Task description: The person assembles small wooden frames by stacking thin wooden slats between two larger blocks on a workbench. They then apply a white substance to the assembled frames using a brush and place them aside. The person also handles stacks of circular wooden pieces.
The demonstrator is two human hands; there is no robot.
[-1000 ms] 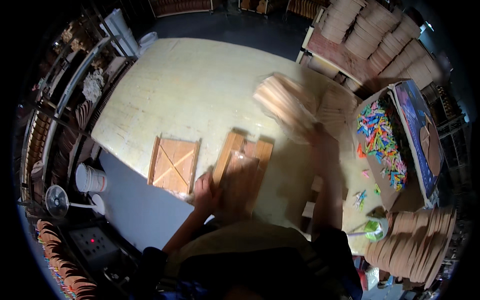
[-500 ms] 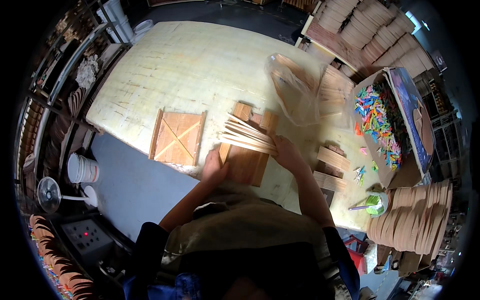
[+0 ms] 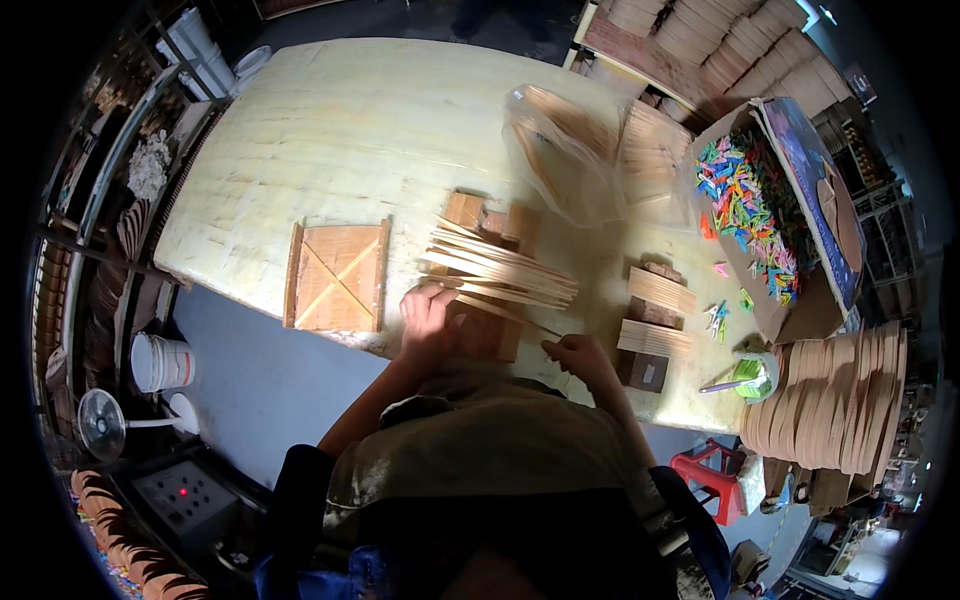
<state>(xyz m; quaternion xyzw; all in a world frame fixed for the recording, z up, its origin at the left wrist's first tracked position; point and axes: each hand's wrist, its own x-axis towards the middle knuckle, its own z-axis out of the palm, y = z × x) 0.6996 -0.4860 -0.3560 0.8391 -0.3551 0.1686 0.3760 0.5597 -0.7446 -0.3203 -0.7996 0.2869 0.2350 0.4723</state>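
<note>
My left hand (image 3: pixel 428 322) is closed at the left end of one thin wooden strip (image 3: pixel 508 314). Its other end is pinched in the fingers of my right hand (image 3: pixel 584 358), so the strip slants down to the right in front of me. Just beyond it, a loose bundle of pale wooden strips (image 3: pixel 505 272) lies across a brown wooden board (image 3: pixel 482 332). Small wooden blocks (image 3: pixel 463 210) stand at that board's far edge. Left of my hands rests a wooden panel (image 3: pixel 338 262) with side rails and two crossed strips.
On the right stand stacked strips (image 3: pixel 655 338), a carton of coloured clothespins (image 3: pixel 745 215) and a green cup with a brush (image 3: pixel 752 376). Plastic bags of sticks (image 3: pixel 565 150) lie farther back on the pale table (image 3: pixel 330 120). A red stool (image 3: pixel 708 480) is below at right.
My right hand has come off the bundle toward me and now pinches one strip's end. The bundle lies across the board. The whole view has shifted slightly.
</note>
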